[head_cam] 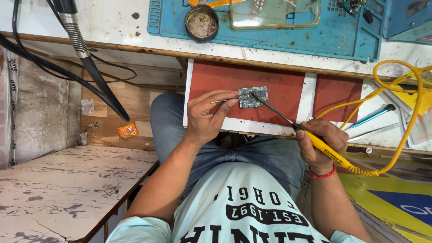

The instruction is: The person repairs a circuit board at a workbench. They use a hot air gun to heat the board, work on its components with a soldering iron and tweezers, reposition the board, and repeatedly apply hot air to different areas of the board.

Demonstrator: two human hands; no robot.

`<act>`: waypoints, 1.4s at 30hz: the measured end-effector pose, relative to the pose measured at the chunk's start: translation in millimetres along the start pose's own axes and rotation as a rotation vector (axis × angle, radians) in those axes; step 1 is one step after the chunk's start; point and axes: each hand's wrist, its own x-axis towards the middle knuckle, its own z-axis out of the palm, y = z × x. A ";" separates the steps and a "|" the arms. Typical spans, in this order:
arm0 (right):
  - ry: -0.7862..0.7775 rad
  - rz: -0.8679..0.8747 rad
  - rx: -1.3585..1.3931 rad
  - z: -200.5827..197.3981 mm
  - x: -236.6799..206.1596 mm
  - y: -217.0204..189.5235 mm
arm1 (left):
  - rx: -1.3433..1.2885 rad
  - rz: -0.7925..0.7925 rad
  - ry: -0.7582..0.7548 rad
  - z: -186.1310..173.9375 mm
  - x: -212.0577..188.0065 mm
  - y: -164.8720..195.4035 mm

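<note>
A small green circuit board [253, 96] lies on a red mat [283, 90] over a white pull-out shelf. My left hand [208, 118] pinches thin metal tweezers [222, 100] whose tips touch the board's left edge. My right hand [322, 143] grips a yellow-handled soldering iron [325, 148]; its dark tip reaches up-left onto the board's top. A yellow coiled cable [407, 121] runs from the iron's handle up and around to the right.
A blue work mat [324, 33] on the bench above holds a round tin [201, 22] and a clear phone case [275, 13]. A black hose [96, 76] hangs at left. A teal-handled tool [372, 115] lies right of the mat. A marble slab [67, 189] sits lower left.
</note>
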 end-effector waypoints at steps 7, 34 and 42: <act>-0.007 0.007 0.011 -1.4 0.0 -0.3 | 0.029 -0.004 0.016 -1.0 -0.6 2.4; 0.014 0.006 -0.005 -2.6 -1.6 4.6 | 0.028 0.011 0.006 -1.0 1.0 3.0; 0.003 0.017 0.017 -2.4 -0.8 4.0 | 0.010 -0.001 0.008 -0.3 0.2 1.4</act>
